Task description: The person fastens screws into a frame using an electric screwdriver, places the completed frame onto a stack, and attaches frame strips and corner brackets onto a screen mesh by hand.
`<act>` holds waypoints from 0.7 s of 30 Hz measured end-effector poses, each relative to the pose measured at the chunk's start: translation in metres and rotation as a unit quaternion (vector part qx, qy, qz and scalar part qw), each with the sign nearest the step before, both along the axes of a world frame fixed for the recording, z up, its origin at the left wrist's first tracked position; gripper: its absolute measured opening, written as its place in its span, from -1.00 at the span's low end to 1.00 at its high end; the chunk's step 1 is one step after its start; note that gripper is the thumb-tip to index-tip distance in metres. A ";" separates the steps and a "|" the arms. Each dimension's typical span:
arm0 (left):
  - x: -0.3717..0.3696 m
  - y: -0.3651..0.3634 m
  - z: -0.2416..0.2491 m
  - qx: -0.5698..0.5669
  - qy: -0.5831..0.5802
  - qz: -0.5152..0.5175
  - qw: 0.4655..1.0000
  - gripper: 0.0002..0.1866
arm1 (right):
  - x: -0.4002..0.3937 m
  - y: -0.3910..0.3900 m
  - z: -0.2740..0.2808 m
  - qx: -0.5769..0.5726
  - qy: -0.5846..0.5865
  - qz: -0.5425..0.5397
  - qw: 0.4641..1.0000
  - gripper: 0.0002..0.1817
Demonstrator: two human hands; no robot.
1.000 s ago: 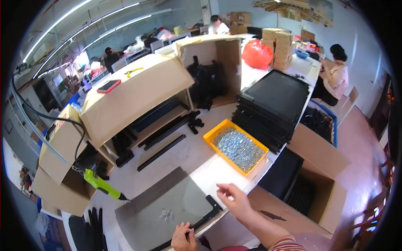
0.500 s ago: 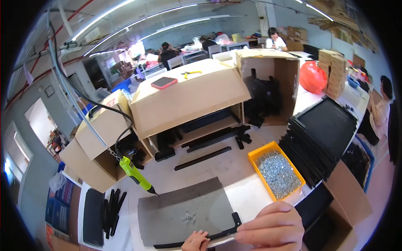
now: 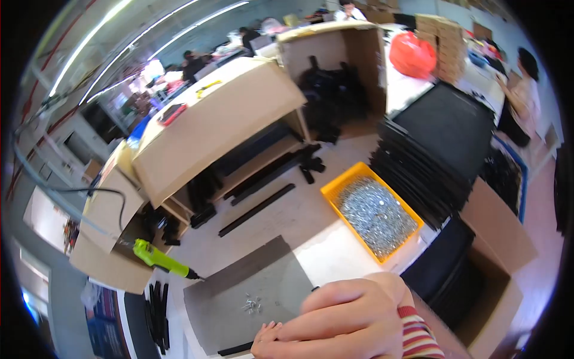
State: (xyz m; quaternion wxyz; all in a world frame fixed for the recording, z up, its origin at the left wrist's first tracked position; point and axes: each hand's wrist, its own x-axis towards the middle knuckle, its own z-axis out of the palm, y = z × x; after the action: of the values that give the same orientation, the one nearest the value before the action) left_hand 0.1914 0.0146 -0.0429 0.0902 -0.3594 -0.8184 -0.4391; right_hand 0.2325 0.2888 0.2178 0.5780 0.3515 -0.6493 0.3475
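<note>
My right hand fills the lower middle, its fingers curled together; whatever they hold is hidden. Partly behind it, the fingers of my left hand rest closed over a thin black strip at the front edge of a grey mat. A small pile of silvery screws lies on the mat. A lime-green electric screwdriver hangs tilted at the mat's far left corner, apart from both hands. Beyond my right hand sits a yellow tray full of small metal screws.
Black panels are stacked at right, above an open carton. Cardboard boxes line the back, with black strips before them. More strips lie at left. A person sits at far right.
The view has tilted and shifted, so the bench appears rotated. My right hand has moved left, now covering much of my left hand and the strip. The screwdriver hangs at a flatter angle.
</note>
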 end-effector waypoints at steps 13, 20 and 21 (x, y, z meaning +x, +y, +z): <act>-0.035 -0.016 -0.064 0.133 -0.043 -0.127 0.982 -0.90 | -0.005 0.001 -0.009 -0.166 0.132 -0.074 0.974 -0.77; -0.047 -0.039 -0.080 0.158 -0.076 -0.165 0.971 -0.90 | 0.008 0.016 -0.002 -0.192 0.141 0.077 0.968 -0.75; -0.049 -0.041 -0.082 0.162 -0.079 -0.168 0.969 -0.90 | 0.009 0.017 -0.002 -0.175 0.136 0.056 0.974 -0.76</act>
State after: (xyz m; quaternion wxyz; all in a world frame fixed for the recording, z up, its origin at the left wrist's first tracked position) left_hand 0.1420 -0.0264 -0.1248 0.0073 -0.4363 -0.6687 -0.6020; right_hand 0.2418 0.3060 0.2162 0.6929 0.3248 -0.4731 0.4365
